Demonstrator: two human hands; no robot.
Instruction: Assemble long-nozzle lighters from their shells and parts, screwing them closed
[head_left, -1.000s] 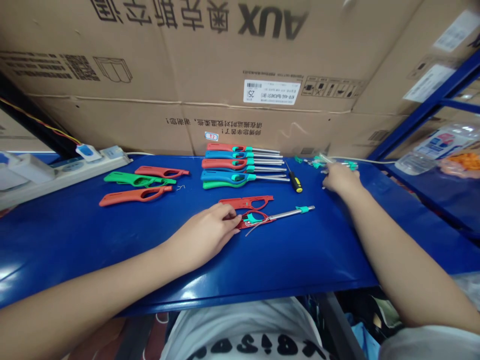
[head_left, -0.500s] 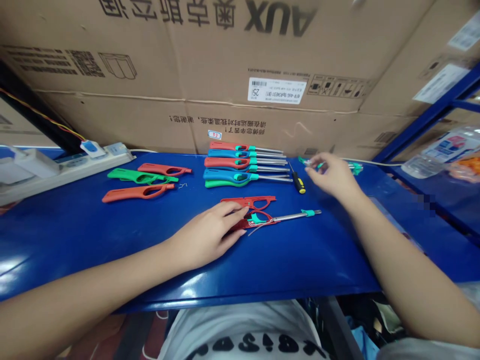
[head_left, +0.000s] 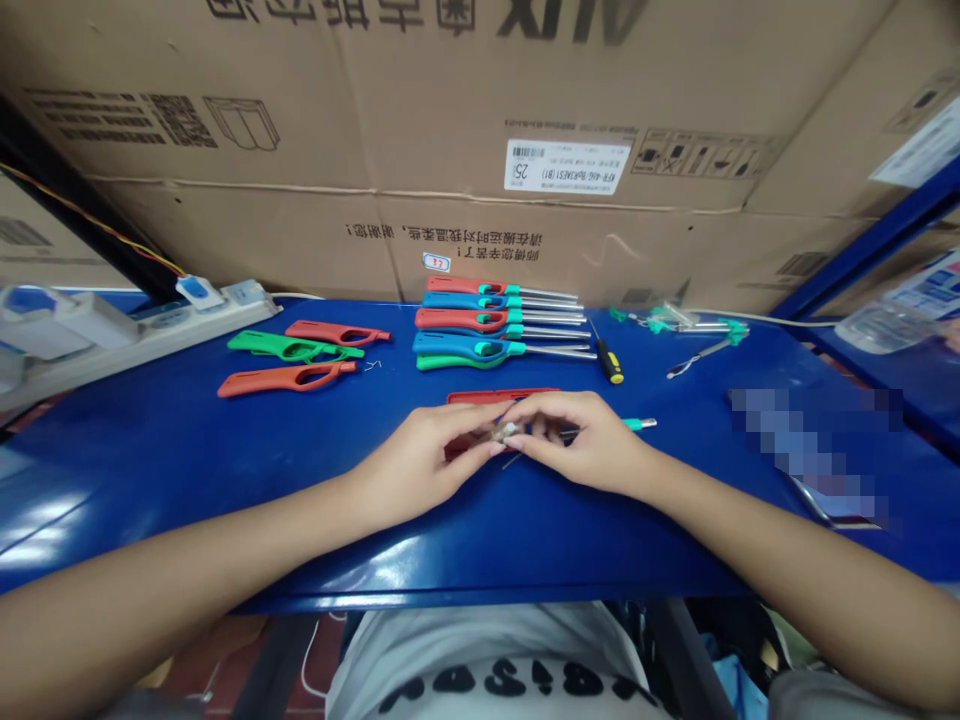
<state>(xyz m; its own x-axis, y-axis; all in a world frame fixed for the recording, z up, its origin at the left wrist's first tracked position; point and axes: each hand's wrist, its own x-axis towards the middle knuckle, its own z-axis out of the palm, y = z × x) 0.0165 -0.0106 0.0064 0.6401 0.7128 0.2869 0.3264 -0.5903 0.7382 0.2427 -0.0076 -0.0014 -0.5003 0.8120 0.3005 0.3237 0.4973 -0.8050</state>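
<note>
The left hand (head_left: 431, 450) and right hand (head_left: 589, 438) meet at the tips above the blue table (head_left: 570, 560), thumbs and fingers closed together on a small pale part (head_left: 507, 432), which is probably pinched from both sides, though it is too small and covered to make out. Beneath them lies a dark red shell (head_left: 459, 447), seen in the gap of the left hand, while a teal-tipped metal rod (head_left: 640, 425) sticks out past the right knuckles. Just beyond the fingers rests another red shell piece (head_left: 480, 396). Farther back, a row of lighters (head_left: 461, 320) (red, blue and green handles, all with their metal rods pointing right) lies before the cardboard box (head_left: 420, 110), with a black and yellow screwdriver (head_left: 611, 362) just beside the rod ends. Loose teal and metal parts (head_left: 694, 326) lie to the right of it; two reddish handles (head_left: 289, 379) and a green one (head_left: 259, 345) lie to the left, near a white power strip (head_left: 157, 345).
</note>
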